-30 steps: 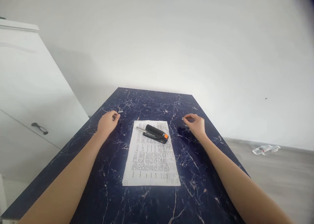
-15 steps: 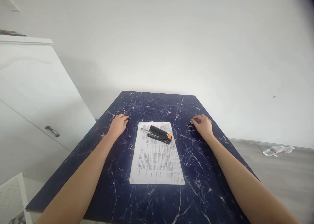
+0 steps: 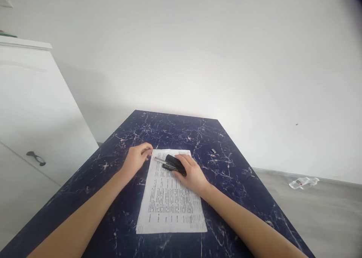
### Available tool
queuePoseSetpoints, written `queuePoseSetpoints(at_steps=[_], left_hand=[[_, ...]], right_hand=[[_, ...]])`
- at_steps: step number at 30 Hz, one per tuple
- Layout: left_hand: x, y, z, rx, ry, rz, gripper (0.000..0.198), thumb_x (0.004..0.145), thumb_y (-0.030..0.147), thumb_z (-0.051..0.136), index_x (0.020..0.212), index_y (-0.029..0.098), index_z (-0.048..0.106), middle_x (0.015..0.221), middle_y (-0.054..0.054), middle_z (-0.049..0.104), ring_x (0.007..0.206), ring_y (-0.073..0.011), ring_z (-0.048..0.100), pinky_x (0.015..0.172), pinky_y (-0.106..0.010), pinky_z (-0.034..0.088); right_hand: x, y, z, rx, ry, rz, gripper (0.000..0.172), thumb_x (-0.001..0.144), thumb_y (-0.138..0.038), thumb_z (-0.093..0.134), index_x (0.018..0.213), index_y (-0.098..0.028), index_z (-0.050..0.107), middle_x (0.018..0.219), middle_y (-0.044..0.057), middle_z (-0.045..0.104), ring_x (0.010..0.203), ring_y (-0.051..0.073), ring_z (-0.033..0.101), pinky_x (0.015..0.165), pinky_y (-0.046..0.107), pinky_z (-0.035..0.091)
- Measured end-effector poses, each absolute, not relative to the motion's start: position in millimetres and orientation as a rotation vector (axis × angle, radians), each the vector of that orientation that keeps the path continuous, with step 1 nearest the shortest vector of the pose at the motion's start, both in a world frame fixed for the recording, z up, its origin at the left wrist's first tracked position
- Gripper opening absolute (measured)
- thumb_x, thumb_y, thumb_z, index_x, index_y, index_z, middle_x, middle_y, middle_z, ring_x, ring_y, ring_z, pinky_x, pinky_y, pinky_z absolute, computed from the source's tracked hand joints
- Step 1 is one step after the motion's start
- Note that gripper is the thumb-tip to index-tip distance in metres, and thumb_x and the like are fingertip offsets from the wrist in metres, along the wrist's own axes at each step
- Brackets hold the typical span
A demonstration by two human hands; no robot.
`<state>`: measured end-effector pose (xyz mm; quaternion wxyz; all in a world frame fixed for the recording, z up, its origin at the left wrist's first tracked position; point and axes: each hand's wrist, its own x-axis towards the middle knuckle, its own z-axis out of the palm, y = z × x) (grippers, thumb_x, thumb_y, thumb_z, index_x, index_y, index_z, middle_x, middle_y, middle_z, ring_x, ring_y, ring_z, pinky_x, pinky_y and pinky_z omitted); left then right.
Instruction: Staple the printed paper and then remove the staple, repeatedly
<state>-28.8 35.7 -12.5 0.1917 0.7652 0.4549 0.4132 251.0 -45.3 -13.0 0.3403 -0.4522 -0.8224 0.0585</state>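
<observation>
Printed paper sheets (image 3: 169,209) lie on the dark blue marbled table (image 3: 118,220). On their upper part rests a black stapler (image 3: 172,161), its metal strip sticking out to the left. My right hand (image 3: 194,174) is wrapped over the stapler's right end, which it hides. Beside the sheets' top left corner is my left hand (image 3: 137,157), fingers curled, with the fingertips near the paper edge; whether anything is between them is too small to tell. A small dark piece (image 3: 213,151) lies on the table to the right, beyond the sheets.
A white cabinet (image 3: 36,99) with a dark handle (image 3: 36,158) stands at the left. Behind the table rises a pale wall (image 3: 181,54). Clear plastic bottles (image 3: 303,182) lie on the grey floor at the right.
My right hand has left the small dark piece on the table and moved left onto the stapler. My left hand has moved right to the paper's corner. The view has shifted slightly.
</observation>
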Motion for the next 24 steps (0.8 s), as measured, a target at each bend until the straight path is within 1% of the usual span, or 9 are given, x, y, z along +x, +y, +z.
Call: queuePoseSetpoints(at_steps=[1, 3, 5, 8, 10, 12, 16, 21, 24], left_hand=[[-24, 32, -12, 2.184, 1.228, 1.180, 0.015, 0.097, 0.032, 0.061, 0.090, 0.022, 0.071, 0.084, -0.002, 0.078, 0.068, -0.0184, 0.074, 0.060, -0.026, 0.057], [-16, 27, -11, 2.282, 1.162, 1.230, 0.015, 0.095, 0.030, 0.065, 0.089, 0.022, 0.076, 0.088, -0.003, 0.080, 0.074, -0.0199, 0.076, 0.068, -0.029, 0.061], [-13, 24, -9, 2.340, 1.147, 1.272, 0.016, 0.095, 0.029, 0.065, 0.095, 0.023, 0.080, 0.096, -0.004, 0.082, 0.083, -0.0219, 0.078, 0.078, -0.033, 0.063], [-15, 22, -5, 2.345, 1.136, 1.300, 0.023, 0.099, 0.027, 0.060, 0.109, 0.022, 0.080, 0.106, -0.007, 0.081, 0.091, -0.0222, 0.078, 0.084, -0.036, 0.064], [-18, 21, -4, 2.363, 1.089, 1.290, 0.027, 0.102, 0.025, 0.055, 0.113, 0.022, 0.079, 0.108, -0.008, 0.080, 0.093, -0.0214, 0.078, 0.086, -0.037, 0.064], [-19, 19, -2, 2.417, 1.036, 1.234, 0.027, 0.102, 0.024, 0.054, 0.112, 0.023, 0.080, 0.109, -0.008, 0.080, 0.095, -0.0211, 0.077, 0.088, -0.037, 0.064], [-14, 14, -1, 2.508, 0.911, 1.065, 0.022, 0.100, 0.024, 0.060, 0.107, 0.023, 0.081, 0.107, -0.008, 0.080, 0.094, -0.0215, 0.077, 0.087, -0.036, 0.064], [-7, 10, -1, 2.483, 0.824, 0.955, 0.017, 0.098, 0.023, 0.064, 0.099, 0.022, 0.081, 0.099, -0.007, 0.081, 0.089, -0.0209, 0.077, 0.083, -0.034, 0.064], [-7, 9, 1, 2.461, 0.792, 0.923, 0.015, 0.097, 0.023, 0.066, 0.097, 0.022, 0.081, 0.098, -0.006, 0.080, 0.089, -0.0204, 0.076, 0.083, -0.033, 0.063]], right_hand=[[252, -44, -15, -1.189, -2.165, 0.189, 0.048, 0.096, -0.032, 0.067, 0.140, -0.023, 0.051, 0.127, 0.013, 0.067, 0.114, 0.029, 0.067, 0.094, 0.047, 0.059], [254, -41, -18, -1.207, -2.175, 0.262, 0.042, 0.099, -0.027, 0.062, 0.139, -0.024, 0.051, 0.122, 0.012, 0.070, 0.105, 0.027, 0.071, 0.088, 0.044, 0.061], [256, -39, -20, -1.209, -2.164, 0.295, 0.041, 0.100, -0.027, 0.060, 0.139, -0.024, 0.051, 0.121, 0.012, 0.071, 0.103, 0.027, 0.072, 0.086, 0.044, 0.062], [257, -38, -21, -1.191, -2.150, 0.306, 0.040, 0.100, -0.027, 0.061, 0.138, -0.025, 0.051, 0.122, 0.011, 0.072, 0.105, 0.028, 0.073, 0.088, 0.045, 0.062], [257, -38, -23, -1.169, -2.153, 0.307, 0.040, 0.100, -0.027, 0.060, 0.139, -0.025, 0.051, 0.122, 0.011, 0.072, 0.106, 0.028, 0.073, 0.088, 0.046, 0.062], [259, -37, -26, -1.128, -2.159, 0.308, 0.040, 0.100, -0.028, 0.059, 0.140, -0.025, 0.051, 0.122, 0.011, 0.072, 0.103, 0.028, 0.073, 0.086, 0.046, 0.063], [264, -37, -28, -1.036, -2.164, 0.287, 0.042, 0.100, -0.028, 0.059, 0.141, -0.026, 0.052, 0.121, 0.012, 0.072, 0.103, 0.028, 0.073, 0.082, 0.046, 0.064], [264, -40, -21, -1.003, -2.222, 0.311, 0.035, 0.100, -0.025, 0.059, 0.134, -0.025, 0.055, 0.111, 0.010, 0.073, 0.095, 0.026, 0.071, 0.079, 0.043, 0.062], [264, -41, -20, -0.985, -2.239, 0.320, 0.035, 0.101, -0.026, 0.059, 0.135, -0.024, 0.054, 0.111, 0.010, 0.072, 0.096, 0.026, 0.071, 0.080, 0.042, 0.061]])
